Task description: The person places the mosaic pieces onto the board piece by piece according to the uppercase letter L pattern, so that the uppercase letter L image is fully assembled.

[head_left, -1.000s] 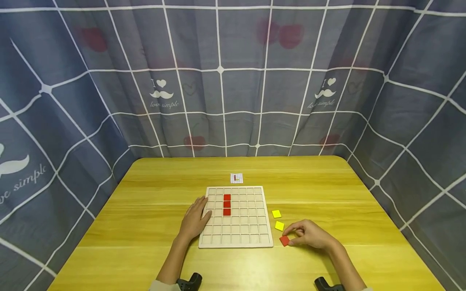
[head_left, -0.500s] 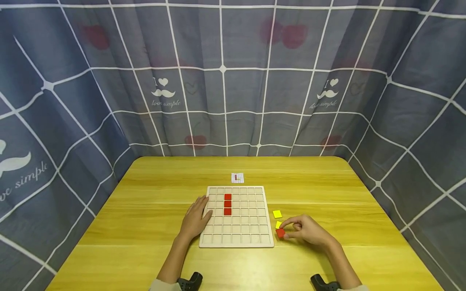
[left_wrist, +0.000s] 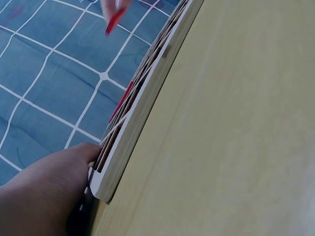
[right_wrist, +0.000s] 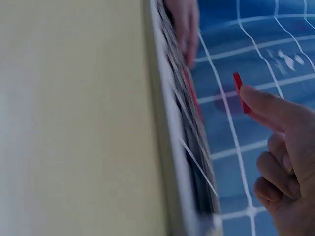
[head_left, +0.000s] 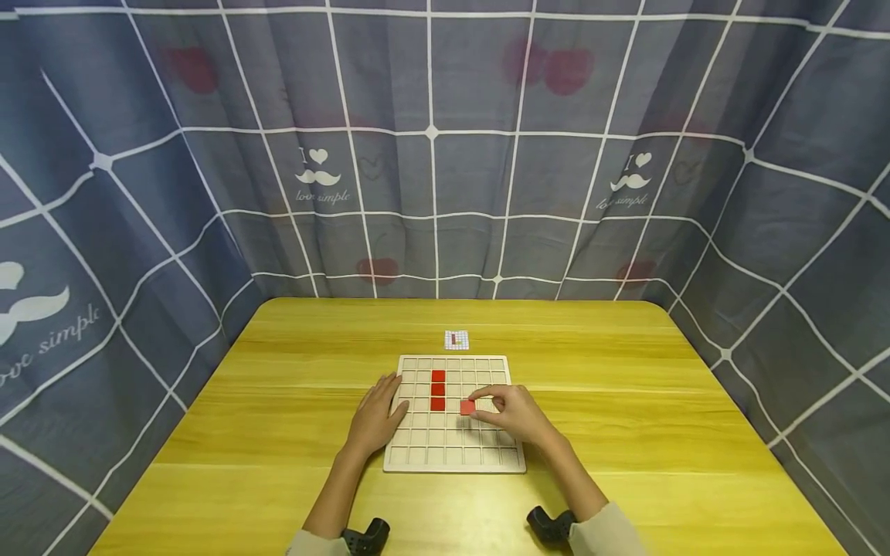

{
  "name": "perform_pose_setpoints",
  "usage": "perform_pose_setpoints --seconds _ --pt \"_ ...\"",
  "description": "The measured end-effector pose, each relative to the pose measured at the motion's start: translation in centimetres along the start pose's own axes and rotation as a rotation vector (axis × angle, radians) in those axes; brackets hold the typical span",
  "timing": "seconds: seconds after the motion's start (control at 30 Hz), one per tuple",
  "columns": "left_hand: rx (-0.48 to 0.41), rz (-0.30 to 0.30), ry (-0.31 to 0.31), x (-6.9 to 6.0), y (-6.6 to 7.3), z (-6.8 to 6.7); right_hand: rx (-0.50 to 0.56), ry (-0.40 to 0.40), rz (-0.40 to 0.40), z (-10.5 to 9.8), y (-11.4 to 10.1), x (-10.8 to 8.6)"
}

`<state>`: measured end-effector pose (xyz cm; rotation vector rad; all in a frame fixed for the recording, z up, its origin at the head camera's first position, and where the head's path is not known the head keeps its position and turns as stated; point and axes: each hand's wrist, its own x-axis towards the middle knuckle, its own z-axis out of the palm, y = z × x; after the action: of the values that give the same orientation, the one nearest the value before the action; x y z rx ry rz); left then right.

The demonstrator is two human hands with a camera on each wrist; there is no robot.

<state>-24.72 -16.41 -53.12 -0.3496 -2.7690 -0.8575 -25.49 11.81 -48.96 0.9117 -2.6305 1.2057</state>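
A pale wooden grid board (head_left: 455, 457) lies on the table. Three red square tiles (head_left: 438, 390) form a column in its cells. Along the board's left edge rests my left hand (head_left: 375, 417), its fingers extended and its thumb over the rim. Between thumb and forefinger, my right hand (head_left: 518, 413) pinches another red tile (head_left: 467, 407) above the board, right of the column. The right wrist view shows that pinched tile (right_wrist: 241, 93) held clear of the board, with the other fingers curled. The yellow tiles are out of sight, apparently behind the right hand and forearm.
A small printed card (head_left: 456, 340) with a grid pattern lies just beyond the board. The wooden table (head_left: 292, 355) is enclosed by a grey-blue checked curtain (head_left: 389, 177) at the back and sides. A black wrist device (head_left: 549, 525) is on the right wrist.
My right hand has lifted the red tile off the table beside the board and carried it left over the grid. My left hand has stayed at the board's edge.
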Motion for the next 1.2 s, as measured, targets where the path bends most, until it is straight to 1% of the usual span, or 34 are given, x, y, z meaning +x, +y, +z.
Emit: perform_pose_setpoints --seconds 0.13,0.27,0.37,0.57,0.67,0.83,0.93,1.0,1.07,1.2 --pt "0.003 0.015 0.006 0.0 0.0 0.0 -0.019 -0.011 0.027 2.3 -0.7 0.9" --pt "0.011 0.014 0.003 0.0 0.1 0.0 -0.043 -0.026 0.046 3.9 -0.9 1.5" --pt "0.015 0.014 -0.001 0.0 0.1 0.0 -0.066 -0.030 0.045 4.6 -0.9 1.8" --pt "0.020 0.013 0.002 0.0 0.2 -0.1 -0.108 -0.043 0.053 5.4 -1.0 2.0" --pt "0.021 0.006 -0.001 0.0 0.3 -0.2 -0.122 -0.049 0.055 5.6 -1.0 2.0" --pt "0.023 0.004 -0.001 0.0 0.3 -0.2 -0.113 -0.062 0.049 5.7 -0.8 2.0" --pt "0.023 0.007 0.000 0.0 0.3 -0.2 -0.053 -0.060 0.060 5.6 -0.6 1.9" --pt "0.023 0.009 0.000 0.0 0.3 -0.3 -0.006 -0.047 0.072 5.1 -0.4 1.8" --pt "0.021 0.009 -0.001 0.0 0.4 -0.3 0.032 -0.018 0.077 4.4 -0.1 1.6" --pt "0.020 0.007 -0.005 -0.1 0.5 -0.3 0.067 0.052 0.097 2.0 1.2 0.7"
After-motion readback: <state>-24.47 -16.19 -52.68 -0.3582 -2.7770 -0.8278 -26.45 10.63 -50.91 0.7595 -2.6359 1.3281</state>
